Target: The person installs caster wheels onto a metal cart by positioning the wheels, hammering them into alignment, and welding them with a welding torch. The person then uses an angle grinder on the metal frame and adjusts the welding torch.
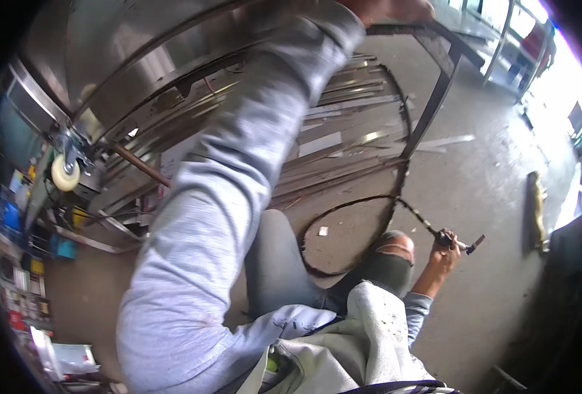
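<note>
My right hand (443, 255), low on the right beside my knee, is closed around a welding torch (463, 245). The torch's tip points right, away from me. A dark cable (414, 211) runs from its back end, loops over the floor and climbs past the table leg. My left arm reaches far forward in a grey sleeve. At the top edge of the view, my left hand (396, 9) is at the metal table's frame (402, 29). Part of that hand is cut off, and its finger position cannot be made out.
Long metal strips (343, 157) lie beneath the table, whose leg (432, 108) slants down ahead. A caster wheel (65, 173) hangs at the left. Boxes and small goods (25, 282) line the left side. A yellowish long piece (537, 210) lies on the floor at the right.
</note>
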Demonstrator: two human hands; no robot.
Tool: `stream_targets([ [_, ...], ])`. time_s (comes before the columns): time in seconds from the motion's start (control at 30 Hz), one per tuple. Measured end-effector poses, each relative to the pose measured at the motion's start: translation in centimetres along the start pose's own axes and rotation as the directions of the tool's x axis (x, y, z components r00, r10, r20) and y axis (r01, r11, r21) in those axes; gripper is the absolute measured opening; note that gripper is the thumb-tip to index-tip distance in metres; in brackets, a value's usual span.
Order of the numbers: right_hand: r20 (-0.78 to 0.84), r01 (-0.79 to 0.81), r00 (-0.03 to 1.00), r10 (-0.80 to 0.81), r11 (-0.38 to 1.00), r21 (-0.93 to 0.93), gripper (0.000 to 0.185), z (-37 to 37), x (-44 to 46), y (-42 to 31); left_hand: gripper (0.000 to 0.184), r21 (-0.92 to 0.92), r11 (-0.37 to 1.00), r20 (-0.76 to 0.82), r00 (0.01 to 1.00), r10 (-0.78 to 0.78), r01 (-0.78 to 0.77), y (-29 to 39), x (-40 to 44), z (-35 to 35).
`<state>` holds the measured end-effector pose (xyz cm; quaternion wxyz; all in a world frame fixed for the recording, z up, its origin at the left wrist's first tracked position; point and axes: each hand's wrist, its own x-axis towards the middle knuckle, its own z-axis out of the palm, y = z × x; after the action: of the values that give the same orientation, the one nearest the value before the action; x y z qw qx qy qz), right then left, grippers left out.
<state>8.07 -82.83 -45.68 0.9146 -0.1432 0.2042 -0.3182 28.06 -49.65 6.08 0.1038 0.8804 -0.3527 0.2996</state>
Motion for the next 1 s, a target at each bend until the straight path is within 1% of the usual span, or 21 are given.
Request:
stream_targets([
  [0.03, 0.089, 0.035, 0.996, -0.028, 0.996, -0.077, 0.015, 2.5, -1.2, 0.1, 0.033, 0.042, 0.999, -0.040, 0.999, -0.027, 0.029, 0.6, 0.3, 0.6],
  [0.07, 0.179, 0.081, 0.982, -0.053, 0.985, -0.155, 0.015, 4.6, -2.1, -0.1, 0.029, -0.147, 0.982, -0.152, 0.984, 0.098, -0.120, -1.0, 1.2, 5.5],
  [0.1, 0.265, 0.135, 0.962, -0.071, 0.963, -0.233, 0.017, 6.6, -3.0, -0.4, 0.029, -0.130, 0.983, -0.159, 0.981, 0.108, -0.130, 0.2, 1.4, 7.6],
  [0.13, 0.257, 0.169, 0.961, -0.098, 0.948, -0.269, 0.018, 8.6, -3.7, -0.7, 0.029, -0.113, 0.984, -0.166, 0.979, 0.119, -0.139, 1.5, 1.5, 9.6],
  [0.2, 0.214, 0.235, 0.962, -0.169, 0.914, -0.332, 0.023, 11.2, -5.8, -1.1, 0.027, 0.054, 0.995, -0.182, 0.979, 0.091, -0.082, 4.5, -0.5, 11.9],
  [0.23, 0.246, 0.289, 0.947, -0.206, 0.879, -0.379, 0.023, 12.2, -7.4, -1.9, 0.027, 0.033, 0.985, -0.307, 0.936, 0.171, -0.169, 4.1, -0.5, 14.6],
  [0.3, 0.290, 0.374, 0.919, -0.265, 0.819, -0.435, 0.023, 15.7, -11.6, -2.1, 0.020, -0.157, 0.973, -0.505, 0.860, 0.067, -0.169, 3.9, -1.6, 14.3],
  [0.33, 0.284, 0.376, 0.920, -0.269, 0.808, -0.454, 0.019, 16.0, -12.0, -2.2, 0.017, -0.250, 0.953, -0.569, 0.823, -0.002, -0.171, 3.7, -3.0, 14.4],
  [0.43, 0.214, 0.326, 0.944, -0.252, 0.811, -0.486, 0.016, 17.0, -13.0, -2.0, 0.016, -0.452, 0.875, -0.522, 0.847, -0.100, -0.175, 4.0, -5.3, 12.5],
  [0.47, 0.229, 0.337, 0.939, -0.258, 0.828, -0.448, 0.014, 17.2, -13.2, -1.4, 0.017, -0.478, 0.862, -0.498, 0.860, -0.109, -0.168, 4.3, -5.7, 12.8],
  [0.5, 0.244, 0.344, 0.935, -0.257, 0.822, -0.453, 0.013, 17.2, -13.5, -1.3, 0.019, -0.501, 0.850, -0.478, 0.871, -0.113, -0.164, 4.5, -6.0, 13.3],
  [0.57, 0.281, 0.357, 0.927, -0.249, 0.819, -0.450, 0.012, 17.4, -13.6, -0.6, 0.023, -0.501, 0.836, -0.547, 0.831, -0.104, -0.225, 4.7, -6.4, 14.1],
  [0.6, 0.269, 0.369, 0.924, -0.272, 0.816, -0.444, 0.011, 18.0, -14.4, -0.1, 0.025, -0.480, 0.831, -0.625, 0.775, -0.098, -0.282, 4.9, -7.0, 14.3],
  [0.67, 0.316, 0.407, 0.905, -0.285, 0.796, -0.449, 0.013, 18.9, -15.8, 0.4, 0.029, -0.463, 0.837, -0.646, 0.758, -0.093, -0.292, 4.8, -8.0, 13.8],
  [0.7, 0.336, 0.423, 0.896, -0.290, 0.786, -0.451, 0.014, 19.4, -16.7, 0.5, 0.031, -0.468, 0.848, -0.591, 0.801, -0.092, -0.249, 4.6, -8.6, 12.8],
  [0.77, 0.383, 0.469, 0.870, -0.310, 0.761, -0.448, 0.018, 21.3, -18.6, 1.2, 0.039, -0.346, 0.920, -0.644, 0.759, -0.091, -0.183, 3.4, -9.5, 10.0],
  [0.83, 0.418, 0.494, 0.851, -0.318, 0.756, -0.430, 0.022, 22.6, -19.6, 1.4, 0.049, -0.096, 0.992, -0.824, 0.566, -0.033, -0.082, 1.3, -9.7, 6.7],
  [0.87, 0.432, 0.497, 0.845, -0.315, 0.760, -0.419, 0.024, 23.0, -19.8, 1.6, 0.042, -0.038, 0.993, -0.898, 0.432, -0.081, 0.108, 0.3, -8.7, 5.4],
  [0.9, 0.447, 0.501, 0.839, -0.312, 0.764, -0.407, 0.027, 23.4, -19.9, 1.7, 0.038, -0.009, 0.954, -0.956, 0.278, -0.096, 0.300, -0.8, -7.4, 4.2],
  [0.97, 0.461, 0.507, 0.831, -0.311, 0.765, -0.397, 0.027, 24.3, -20.6, 2.3, 0.043, -0.103, 0.937, -0.938, 0.280, -0.202, 0.334, -1.2, -7.9, 3.4],
  [1.0, 0.468, 0.510, 0.827, -0.313, 0.769, -0.385, 0.027, 24.8, -20.9, 2.8, 0.053, -0.212, 0.958, -0.846, 0.454, -0.278, 0.191, -1.0, -9.6, 3.6],
])
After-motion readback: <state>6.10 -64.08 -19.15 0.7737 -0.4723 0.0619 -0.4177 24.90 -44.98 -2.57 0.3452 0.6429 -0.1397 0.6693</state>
